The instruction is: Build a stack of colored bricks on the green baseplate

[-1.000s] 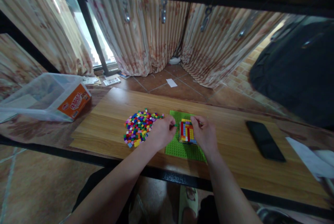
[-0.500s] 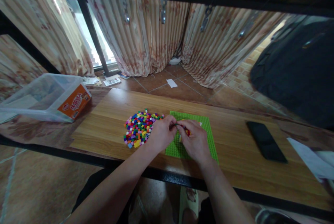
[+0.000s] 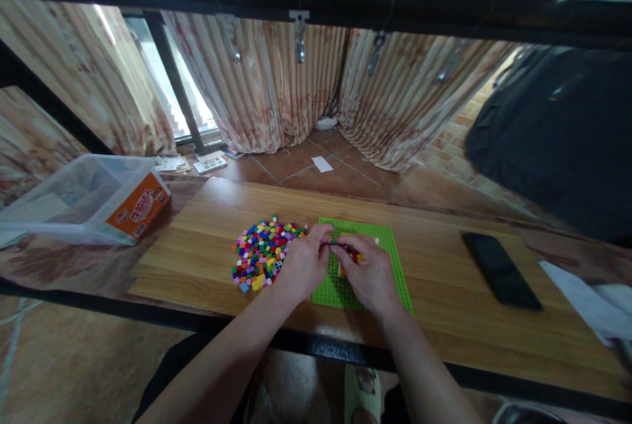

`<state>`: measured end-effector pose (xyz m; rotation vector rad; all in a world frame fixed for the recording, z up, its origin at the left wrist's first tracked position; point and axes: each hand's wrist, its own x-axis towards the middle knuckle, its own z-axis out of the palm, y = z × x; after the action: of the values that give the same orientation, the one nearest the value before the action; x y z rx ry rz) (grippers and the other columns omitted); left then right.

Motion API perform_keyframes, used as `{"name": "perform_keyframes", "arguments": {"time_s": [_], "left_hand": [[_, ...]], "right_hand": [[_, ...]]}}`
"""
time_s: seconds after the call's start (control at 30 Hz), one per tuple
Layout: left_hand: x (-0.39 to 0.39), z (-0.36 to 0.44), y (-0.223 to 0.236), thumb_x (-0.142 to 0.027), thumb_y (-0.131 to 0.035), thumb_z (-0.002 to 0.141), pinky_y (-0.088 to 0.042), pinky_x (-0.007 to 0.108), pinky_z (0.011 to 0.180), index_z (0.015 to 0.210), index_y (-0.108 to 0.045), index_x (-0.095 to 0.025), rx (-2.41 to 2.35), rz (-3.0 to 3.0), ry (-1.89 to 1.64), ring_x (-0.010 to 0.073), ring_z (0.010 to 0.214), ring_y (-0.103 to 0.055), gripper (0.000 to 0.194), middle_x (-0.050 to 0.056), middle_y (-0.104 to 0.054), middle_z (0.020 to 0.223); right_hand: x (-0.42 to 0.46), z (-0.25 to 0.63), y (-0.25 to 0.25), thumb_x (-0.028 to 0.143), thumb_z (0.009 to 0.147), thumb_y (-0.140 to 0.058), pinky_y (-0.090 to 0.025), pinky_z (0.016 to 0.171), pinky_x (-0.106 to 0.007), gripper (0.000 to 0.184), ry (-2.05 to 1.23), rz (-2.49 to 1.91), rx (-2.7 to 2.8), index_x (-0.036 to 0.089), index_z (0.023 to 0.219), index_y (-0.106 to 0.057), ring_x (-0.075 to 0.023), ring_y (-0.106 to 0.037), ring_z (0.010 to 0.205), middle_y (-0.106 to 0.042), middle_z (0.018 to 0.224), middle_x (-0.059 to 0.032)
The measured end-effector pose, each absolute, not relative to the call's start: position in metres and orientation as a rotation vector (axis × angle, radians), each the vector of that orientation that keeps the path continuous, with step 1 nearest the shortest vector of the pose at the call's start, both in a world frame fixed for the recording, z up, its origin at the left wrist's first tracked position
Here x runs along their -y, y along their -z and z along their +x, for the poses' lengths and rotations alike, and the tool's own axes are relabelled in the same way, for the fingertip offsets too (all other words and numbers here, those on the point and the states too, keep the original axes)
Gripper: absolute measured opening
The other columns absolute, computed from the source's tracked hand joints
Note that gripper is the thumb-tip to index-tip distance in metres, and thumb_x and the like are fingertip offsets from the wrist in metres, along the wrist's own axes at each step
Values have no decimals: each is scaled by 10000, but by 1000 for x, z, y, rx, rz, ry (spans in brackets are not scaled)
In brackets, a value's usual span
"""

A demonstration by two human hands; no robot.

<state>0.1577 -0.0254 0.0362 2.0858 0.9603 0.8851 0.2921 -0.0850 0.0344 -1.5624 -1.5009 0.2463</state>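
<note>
Over the green plastic baseplate (image 3: 336, 293), my right hand (image 3: 372, 276) now joins my left hand (image 3: 303, 267), pinching a tiny green brick (image 3: 334, 242); left grip unclear.

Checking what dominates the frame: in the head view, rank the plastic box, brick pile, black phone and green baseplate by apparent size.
1. Plastic box
2. Green baseplate, partly covered by the right hand
3. Brick pile
4. Black phone

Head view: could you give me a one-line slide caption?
Left hand and right hand, fingertips close together over a green baseplate, between a pile of colorful bricks and a dark phone.
</note>
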Motion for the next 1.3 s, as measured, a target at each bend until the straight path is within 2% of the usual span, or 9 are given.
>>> {"name": "perform_keyframes", "arguments": {"time_s": [0.17,0.3,0.47,0.6,0.77,0.97,1.17,1.3], "left_hand": [[25,156,-38,-66,-483,861,-563,297,834,1212,-515,-222,-917,2118,-868,154,897,-717,385,17,-746,975],[25,157,-37,-83,-480,878,-566,291,840,1208,-516,-207,-866,2031,-894,149,916,-715,354,29,-746,990],[26,159,-37,-72,-503,858,-564,289,855,1194,-532,-201,-853,1995,-896,143,914,-710,361,34,-730,1000],[29,160,-41,-101,-568,828,-562,271,800,1122,-564,-185,-885,2006,-907,134,821,-701,305,14,-709,902],[31,158,-47,-180,-570,863,-540,288,808,907,-628,-192,-909,2092,-926,135,798,-672,74,6,-705,852],[30,156,-47,-161,-551,871,-511,330,911,870,-637,-195,-903,2154,-951,147,833,-665,94,9,-714,861],[30,157,-44,-154,-528,886,-530,285,811,920,-666,-195,-901,2113,-954,144,836,-677,148,18,-727,893],[31,157,-43,-144,-539,878,-534,281,831,929,-673,-197,-888,2033,-967,128,796,-683,152,2,-733,876]], "right_hand": [[85,291,-36,308,880,-597,-477,761,-344,139,-291,-1564,1475,239,842,-711,-187,-632,791,-712,829,-26],[84,291,-35,289,884,-574,-480,713,-320,154,-349,-1538,1430,234,853,-714,-175,-634,762,-710,839,-31],[85,293,-38,279,855,-596,-498,744,-319,148,-408,-1499,1291,229,892,-730,-174,-645,800,-709,873,-32],[86,293,-40,302,798,-656,-521,747,-323,126,-603,-1412,1090,229,857,-740,-172,-663,785,-733,849,-20],[83,290,-42,332,743,-703,-539,701,-313,128,-756,-1330,963,220,793,-739,-163,-666,716,-738,765,-13],[84,293,-42,335,754,-694,-547,707,-318,157,-776,-1330,1025,222,852,-744,-168,-674,727,-741,783,-19],[88,295,-39,291,790,-665,-547,770,-339,150,-708,-1384,1101,247,905,-750,-173,-688,798,-753,874,-15],[89,289,-40,323,816,-649,-537,779,-345,156,-604,-1435,1140,253,910,-752,-182,-687,818,-755,888,-23]]}}
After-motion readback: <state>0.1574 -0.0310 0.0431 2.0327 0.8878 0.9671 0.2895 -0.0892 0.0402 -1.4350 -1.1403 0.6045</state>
